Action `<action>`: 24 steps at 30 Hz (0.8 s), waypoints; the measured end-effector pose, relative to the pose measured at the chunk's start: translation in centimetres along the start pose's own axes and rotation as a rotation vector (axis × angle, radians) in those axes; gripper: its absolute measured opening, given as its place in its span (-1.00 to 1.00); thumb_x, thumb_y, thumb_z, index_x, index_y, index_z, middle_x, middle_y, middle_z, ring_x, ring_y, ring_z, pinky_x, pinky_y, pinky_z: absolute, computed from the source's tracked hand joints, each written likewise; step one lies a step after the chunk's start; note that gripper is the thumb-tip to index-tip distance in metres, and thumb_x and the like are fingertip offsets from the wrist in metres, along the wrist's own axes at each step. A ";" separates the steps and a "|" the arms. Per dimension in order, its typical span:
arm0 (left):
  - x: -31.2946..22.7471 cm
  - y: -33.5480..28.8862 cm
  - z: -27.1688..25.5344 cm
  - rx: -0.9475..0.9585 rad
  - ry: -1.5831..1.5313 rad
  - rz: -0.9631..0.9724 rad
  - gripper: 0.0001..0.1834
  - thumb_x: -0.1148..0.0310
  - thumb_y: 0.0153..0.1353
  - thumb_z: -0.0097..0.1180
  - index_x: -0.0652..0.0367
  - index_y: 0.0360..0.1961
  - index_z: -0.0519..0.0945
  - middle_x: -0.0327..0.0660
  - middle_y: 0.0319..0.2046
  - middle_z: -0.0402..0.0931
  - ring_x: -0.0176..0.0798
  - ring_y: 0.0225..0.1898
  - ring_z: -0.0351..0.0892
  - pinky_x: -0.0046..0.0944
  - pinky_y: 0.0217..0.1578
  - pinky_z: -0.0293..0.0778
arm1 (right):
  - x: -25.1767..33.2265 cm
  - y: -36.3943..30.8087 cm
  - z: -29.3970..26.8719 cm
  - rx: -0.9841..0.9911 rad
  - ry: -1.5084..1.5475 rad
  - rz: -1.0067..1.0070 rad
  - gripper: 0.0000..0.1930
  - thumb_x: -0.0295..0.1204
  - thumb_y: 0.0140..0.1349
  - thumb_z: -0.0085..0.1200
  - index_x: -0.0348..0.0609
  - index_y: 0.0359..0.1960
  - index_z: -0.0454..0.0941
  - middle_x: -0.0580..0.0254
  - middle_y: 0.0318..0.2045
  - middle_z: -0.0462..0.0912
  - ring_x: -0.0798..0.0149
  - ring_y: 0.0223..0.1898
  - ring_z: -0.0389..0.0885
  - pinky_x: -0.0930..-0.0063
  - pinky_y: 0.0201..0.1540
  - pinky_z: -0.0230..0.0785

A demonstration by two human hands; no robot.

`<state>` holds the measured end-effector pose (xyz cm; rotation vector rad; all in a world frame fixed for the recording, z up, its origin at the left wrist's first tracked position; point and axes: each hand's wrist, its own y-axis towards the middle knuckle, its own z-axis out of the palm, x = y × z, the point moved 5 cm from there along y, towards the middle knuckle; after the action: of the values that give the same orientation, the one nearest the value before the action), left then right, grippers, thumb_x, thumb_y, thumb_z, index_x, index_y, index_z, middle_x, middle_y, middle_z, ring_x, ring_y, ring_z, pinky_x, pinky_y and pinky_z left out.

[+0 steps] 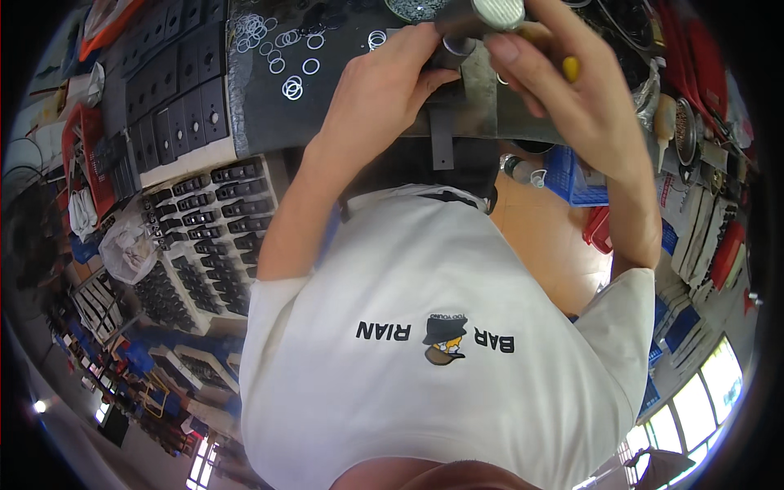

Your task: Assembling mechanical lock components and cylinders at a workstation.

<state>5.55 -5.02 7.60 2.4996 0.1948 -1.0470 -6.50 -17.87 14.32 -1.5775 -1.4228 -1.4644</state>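
- The person leans over the table (343,122). Both hands are raised at its far edge around a metal cylinder (482,16) with a knurled end face.
- The right hand (563,82) is wrapped round the cylinder, thumb laid across the front. A yellow handle (570,67) shows just behind its fingers; I cannot tell what tool it belongs to.
- The left hand (392,77) is drawn together, fingertips pinching at a small ring-shaped part (457,45) just below the cylinder.
- To do this well, I would judge that the right hand should hold the cylinder steady. The left hand can then seat the ring squarely, not tilted, with light pressure.
- Loose metal rings (290,82) lie scattered on the table left of the cylinder, near enough to reach.
- Further left of the cylinder, rows of black plates (192,90) lie flat. Nearer the person, trays of black clips (220,204) are lined up.
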 end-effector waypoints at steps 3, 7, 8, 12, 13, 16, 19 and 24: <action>0.5 -0.2 0.1 -0.073 -0.035 0.047 -0.50 0.43 0.26 0.43 0.14 0.21 0.58 0.01 -0.15 0.68 0.15 -0.16 0.69 -0.06 -0.15 0.62 | 6.7 0.6 -0.1 -0.056 -0.092 0.334 -0.53 -0.40 0.53 0.11 -0.41 0.36 0.41 0.01 -0.15 0.70 0.56 -0.58 0.45 0.60 -0.51 0.34; -0.7 0.2 0.0 -0.039 -0.037 0.056 -0.51 0.43 0.26 0.43 0.13 0.20 0.58 0.00 -0.15 0.68 0.15 -0.14 0.70 -0.05 -0.14 0.61 | 10.2 1.1 0.3 -0.460 0.140 0.251 -0.49 -0.27 0.49 0.19 -0.39 0.30 0.45 -0.04 -0.16 0.74 0.56 -0.61 0.47 0.62 -0.55 0.38; -1.0 0.1 0.0 -0.019 -0.029 0.030 -0.53 0.42 0.26 0.42 0.14 0.19 0.59 -0.01 -0.15 0.69 0.15 -0.14 0.70 -0.06 -0.13 0.61 | 6.9 0.6 -0.4 -0.187 -0.297 0.162 -0.52 -0.31 0.50 0.18 -0.39 0.29 0.45 -0.02 -0.18 0.74 0.57 -0.59 0.47 0.63 -0.55 0.35; 0.0 -0.2 0.0 -0.035 -0.051 0.038 -0.57 0.39 0.27 0.42 0.16 0.14 0.59 -0.01 -0.16 0.67 0.18 -0.17 0.66 -0.06 -0.14 0.60 | 4.3 -0.7 -0.6 0.017 0.055 0.381 -0.59 -0.42 0.51 0.15 -0.41 0.28 0.44 0.03 -0.23 0.70 0.57 -0.54 0.47 0.63 -0.57 0.25; 0.0 -0.3 -0.1 -0.038 -0.048 0.032 -0.57 0.39 0.27 0.42 0.16 0.14 0.59 -0.01 -0.16 0.67 0.18 -0.17 0.66 -0.06 -0.14 0.60 | 4.6 -0.8 -0.8 0.046 0.067 0.406 -0.56 -0.38 0.51 0.16 -0.41 0.28 0.43 0.06 -0.24 0.69 0.56 -0.54 0.46 0.63 -0.58 0.23; -1.0 -0.1 -0.2 -0.025 -0.024 0.073 -0.59 0.38 0.29 0.41 0.16 0.12 0.59 -0.02 -0.18 0.66 0.17 -0.19 0.64 -0.05 -0.17 0.59 | 6.4 -0.7 0.7 -0.369 -0.014 0.199 -0.52 -0.28 0.48 0.22 -0.36 0.27 0.46 0.14 -0.19 0.69 0.57 -0.56 0.45 0.66 -0.57 0.25; -0.7 0.1 0.0 0.020 0.050 0.021 -0.59 0.41 0.27 0.40 0.13 0.13 0.60 -0.04 -0.18 0.66 0.15 -0.19 0.65 -0.06 -0.15 0.58 | 4.8 -0.1 1.4 -0.166 -0.032 0.625 -0.58 -0.47 0.48 0.20 -0.21 0.32 0.48 0.34 -0.27 0.65 0.63 -0.42 0.46 0.68 -0.38 0.27; 0.8 -2.6 -0.8 -0.452 -0.695 -0.154 -0.65 0.38 0.48 0.25 0.26 0.20 0.51 -0.05 -0.03 0.75 -0.15 -0.11 0.74 -0.19 0.02 0.61 | 1.7 -2.3 0.8 -0.455 0.359 0.246 -0.58 -0.33 0.50 0.09 -0.42 0.23 0.50 0.23 -0.34 0.64 0.50 -0.51 0.48 0.61 -0.45 0.30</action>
<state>5.88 -2.38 6.65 1.6350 0.3639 -1.6495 -8.61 -15.97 15.09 -1.5685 -0.6980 -1.8854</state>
